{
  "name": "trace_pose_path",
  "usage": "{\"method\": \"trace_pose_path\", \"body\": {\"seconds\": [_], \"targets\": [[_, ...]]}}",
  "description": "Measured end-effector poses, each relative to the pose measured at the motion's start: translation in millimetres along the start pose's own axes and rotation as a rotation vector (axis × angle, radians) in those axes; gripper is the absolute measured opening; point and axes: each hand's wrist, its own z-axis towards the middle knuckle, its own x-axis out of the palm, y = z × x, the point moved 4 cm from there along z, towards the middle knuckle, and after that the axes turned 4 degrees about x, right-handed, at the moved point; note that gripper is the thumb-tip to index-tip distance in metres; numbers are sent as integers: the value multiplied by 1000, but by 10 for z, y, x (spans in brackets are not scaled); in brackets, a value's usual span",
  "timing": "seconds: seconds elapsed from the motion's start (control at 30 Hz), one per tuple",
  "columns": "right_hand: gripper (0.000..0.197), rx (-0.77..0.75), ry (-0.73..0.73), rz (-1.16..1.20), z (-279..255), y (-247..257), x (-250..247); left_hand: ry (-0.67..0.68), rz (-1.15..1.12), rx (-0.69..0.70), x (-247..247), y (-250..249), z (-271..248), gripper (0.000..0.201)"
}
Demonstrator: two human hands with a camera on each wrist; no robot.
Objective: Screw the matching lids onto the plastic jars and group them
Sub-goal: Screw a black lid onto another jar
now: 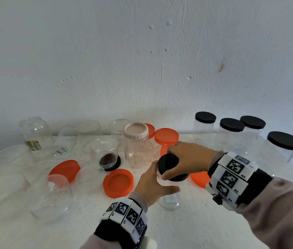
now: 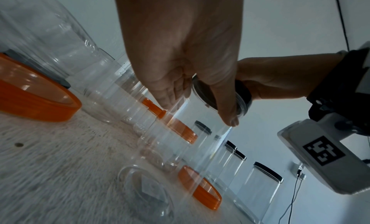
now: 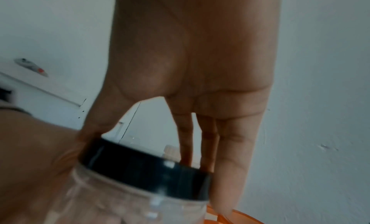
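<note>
**Item: clear jar, black lid, held in both hands**

Fingers [image 2: 170, 91] of the left hand [image 1: 152, 184] curl round the clear jar [image 2: 192, 132], thumb on its near side. Right hand [image 1: 190, 157]: fingers and thumb grip the rim of the black lid [image 1: 169, 163] seated on the jar's mouth. Jar is tilted, raised off the white table [image 1: 187, 230]. Left: loose orange lids [image 1: 118, 183], open jars [image 1: 104, 152]. Centre: pink-lidded jar [image 1: 136, 144]. Far right: four black-lidded jars [image 1: 231, 132].

head: high, looking down at table [image 1: 187, 221] | wrists: close, along fingers | shared: black lid [image 1: 169, 163]
</note>
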Motion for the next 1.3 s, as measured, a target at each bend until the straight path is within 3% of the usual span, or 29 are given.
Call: {"method": "trace_pose_path", "body": {"seconds": [0.07, 0.27, 0.6, 0.8, 1.03, 1.3], "targets": [[63, 22, -27, -32, 11, 1, 16, -1, 1, 1, -1, 0, 0, 85], [82, -91, 139, 57, -22, -7, -6, -4, 6, 5, 7, -11, 1, 87], [69, -13, -25, -93, 3, 36, 28, -4, 11, 3, 0, -19, -10, 85], [80, -98, 139, 41, -14, 5, -5, -2, -8, 1, 8, -17, -1, 88], [58, -119, 65, 76, 2, 7, -18, -3, 1, 8, 8, -10, -8, 87], [65, -114, -50, 33, -82, -53, 140, -19, 3, 30, 13, -23, -17, 84]]}}
